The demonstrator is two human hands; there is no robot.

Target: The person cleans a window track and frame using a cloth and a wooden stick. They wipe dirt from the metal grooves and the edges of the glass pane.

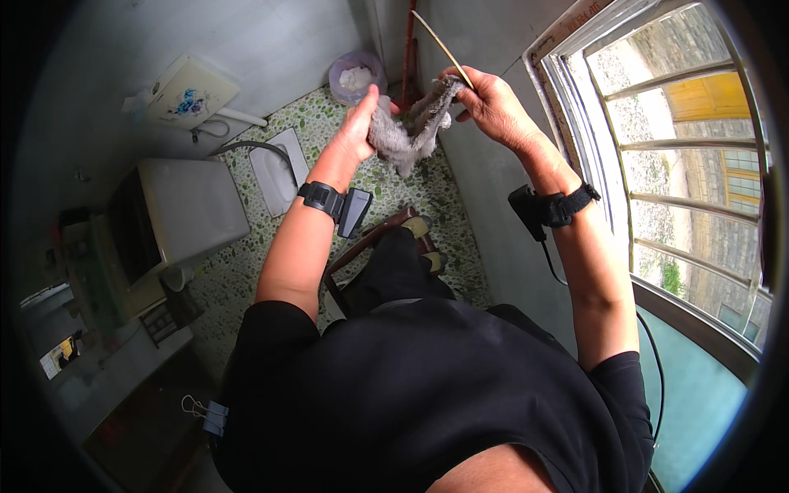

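Note:
A grey, fluffy piece of material (404, 138), perhaps a cloth or fleece, hangs in a sagging curve between my two hands. Its left end is held by my left hand (360, 123), thumb up. My right hand (490, 101) pinches the other end and also holds a thin, pale stick (441, 43) that points up and to the left. The material's exact kind cannot be told. Both hands are out in front of me above the pebble-patterned floor, and each wrist wears a black strap with a device.
A bin (357, 77) with white contents stands by the far wall, beside a red pole (408, 55). A squat toilet (277, 172) and a washing machine (191, 209) are on the left. A barred window (684, 142) is on the right. A brown-framed seat (363, 243) is below me.

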